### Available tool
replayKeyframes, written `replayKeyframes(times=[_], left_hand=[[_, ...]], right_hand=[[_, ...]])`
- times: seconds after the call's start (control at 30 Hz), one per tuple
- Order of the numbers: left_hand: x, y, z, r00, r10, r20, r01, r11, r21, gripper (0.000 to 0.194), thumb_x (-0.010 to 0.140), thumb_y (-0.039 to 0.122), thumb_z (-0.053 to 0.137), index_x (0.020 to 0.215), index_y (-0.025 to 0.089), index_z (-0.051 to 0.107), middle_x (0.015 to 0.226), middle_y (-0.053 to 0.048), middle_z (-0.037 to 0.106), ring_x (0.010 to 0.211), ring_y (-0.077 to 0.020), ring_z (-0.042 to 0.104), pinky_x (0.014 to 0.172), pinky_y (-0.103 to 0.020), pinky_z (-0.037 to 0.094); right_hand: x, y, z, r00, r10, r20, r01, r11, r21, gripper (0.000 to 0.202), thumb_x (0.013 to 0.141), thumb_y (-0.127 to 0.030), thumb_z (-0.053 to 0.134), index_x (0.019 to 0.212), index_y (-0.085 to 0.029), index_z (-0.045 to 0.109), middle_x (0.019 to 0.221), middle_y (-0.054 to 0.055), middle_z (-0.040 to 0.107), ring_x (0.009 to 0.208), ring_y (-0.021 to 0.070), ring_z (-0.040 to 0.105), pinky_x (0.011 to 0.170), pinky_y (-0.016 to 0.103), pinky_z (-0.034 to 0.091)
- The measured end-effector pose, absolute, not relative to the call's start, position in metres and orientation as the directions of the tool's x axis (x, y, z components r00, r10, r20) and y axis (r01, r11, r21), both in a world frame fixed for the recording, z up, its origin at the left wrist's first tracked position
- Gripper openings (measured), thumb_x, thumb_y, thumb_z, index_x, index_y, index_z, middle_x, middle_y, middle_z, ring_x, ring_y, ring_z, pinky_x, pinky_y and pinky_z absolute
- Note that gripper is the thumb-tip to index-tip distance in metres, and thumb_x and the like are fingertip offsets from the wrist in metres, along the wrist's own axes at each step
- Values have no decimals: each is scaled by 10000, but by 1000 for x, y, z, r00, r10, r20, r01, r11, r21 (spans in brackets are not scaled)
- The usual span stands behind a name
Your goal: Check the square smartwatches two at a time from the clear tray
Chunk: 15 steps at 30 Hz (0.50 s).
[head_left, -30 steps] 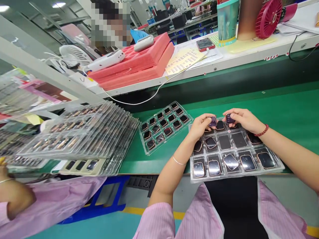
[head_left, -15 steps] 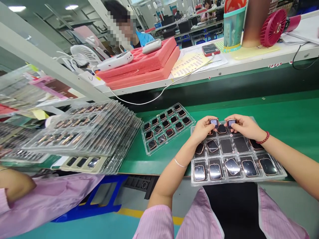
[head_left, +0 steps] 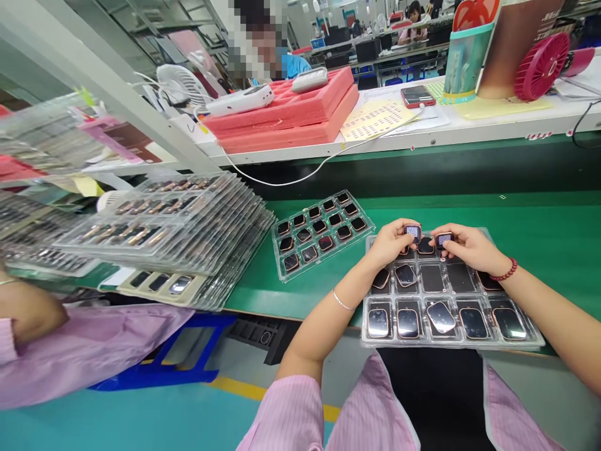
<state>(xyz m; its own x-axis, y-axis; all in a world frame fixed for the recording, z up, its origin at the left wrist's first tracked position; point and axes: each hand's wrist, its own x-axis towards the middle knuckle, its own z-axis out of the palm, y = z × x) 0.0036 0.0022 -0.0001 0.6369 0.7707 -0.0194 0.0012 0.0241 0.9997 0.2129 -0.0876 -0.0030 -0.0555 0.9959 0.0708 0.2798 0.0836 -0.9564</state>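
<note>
**Left watch (head_left: pixel 412 233) and right watch (head_left: pixel 444 240) held up at the near tray's (head_left: pixel 451 343) far side**

With the near tray taken as the clock's centre, both watches are found at twelve o'clock. The left watch is pinched between the thumb and fingers of the left hand (head_left: pixel 392 244); the right watch is gripped likewise by the right hand (head_left: pixel 467 245) — a narrow hold on each side. Both screens are lit and marked with a pale square pattern. Between the hands, a dark-screened watch (head_left: pixel 426 245) is seen in the tray's far row. Whether the tray is touched by either hand cannot be told.

Five watches (head_left: pixel 408 324) are laid in the row at six o'clock, the middle one turned askew. In the middle row, dark pads (head_left: pixel 432 277) are shown in two neighbouring pockets. The tray is set on a green bench (head_left: pixel 544 250).

At ten o'clock, just beside, a second tray (head_left: pixel 328 255) is filled with three rows of watches. At nine, a stack of trays (head_left: pixel 225 244) is piled — and farther out, a co-worker's arm (head_left: pixel 32 307) is seen, blurred.
</note>
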Motion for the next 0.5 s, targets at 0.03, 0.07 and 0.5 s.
replayKeyframes(times=[0.03,0.07,0.5], left_hand=[[4,2,-1,637,770,-13,3,15,1000,308,787,138,630,1094,141,647,896,-50,711,649,-105,652,495,-176,408],[3,2,-1,638,770,-9,4,8,1000,311,787,134,623,1097,141,645,905,-52,712,649,-105,654,494,-177,409],[3,3,-6,654,756,22,-5,-25,1000,322,797,176,620,1117,145,640,946,-61,715,668,-112,652,527,-194,416]], right_hand=[[213,-88,-3,-51,996,75,281,86,-956,280,858,-352,685,1102,-216,699,1000,76,759,672,170,689,665,345,599],[213,-88,-2,-48,996,77,280,88,-956,287,854,-357,691,1103,-216,699,1009,78,761,671,170,688,661,346,599],[211,-88,-1,-50,994,99,286,109,-952,281,834,-346,700,1073,-197,707,997,79,756,644,165,672,644,346,591]])
